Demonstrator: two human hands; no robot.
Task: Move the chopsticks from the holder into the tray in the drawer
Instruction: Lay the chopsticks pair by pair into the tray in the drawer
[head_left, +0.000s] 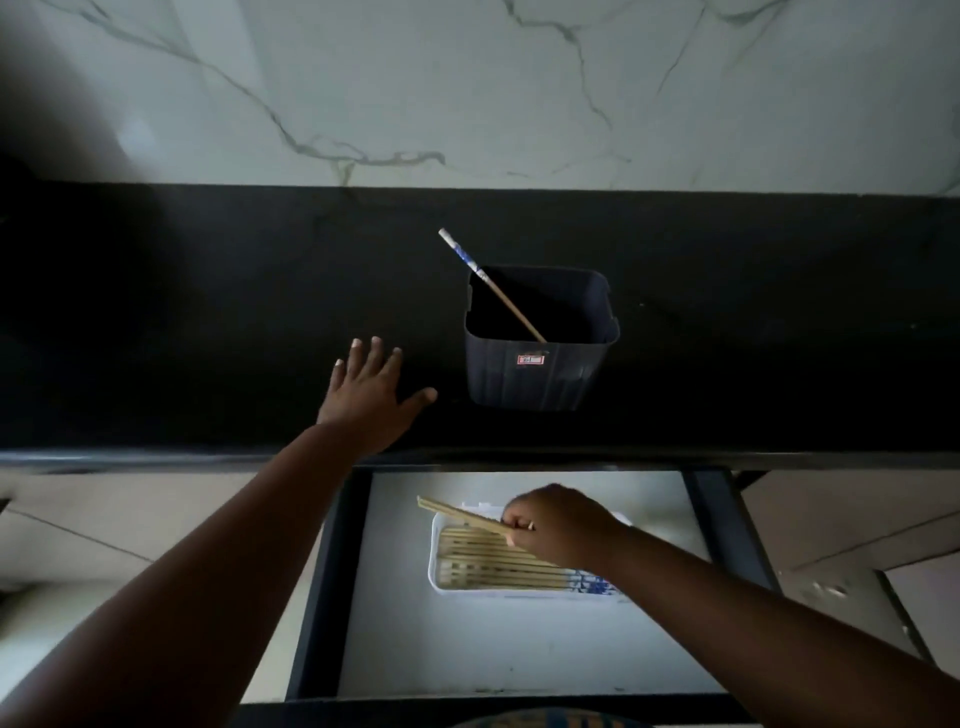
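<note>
A dark square holder (540, 376) stands on the black counter with one chopstick (491, 286) leaning in it, its blue-patterned end sticking out up-left. My left hand (371, 400) rests flat on the counter, fingers spread, left of the holder. Below, the open drawer holds a white tray (434, 564) with several wooden chopsticks (498, 566) lying lengthwise. My right hand (558, 525) hovers over the tray and grips a pair of chopsticks (457, 514), their tips pointing left over the tray's upper left corner.
The black counter (208, 338) runs across the view below a white marble wall (467, 88). The drawer (467, 649) has dark side walls and a pale floor around the tray. Pale floor tiles show on both sides.
</note>
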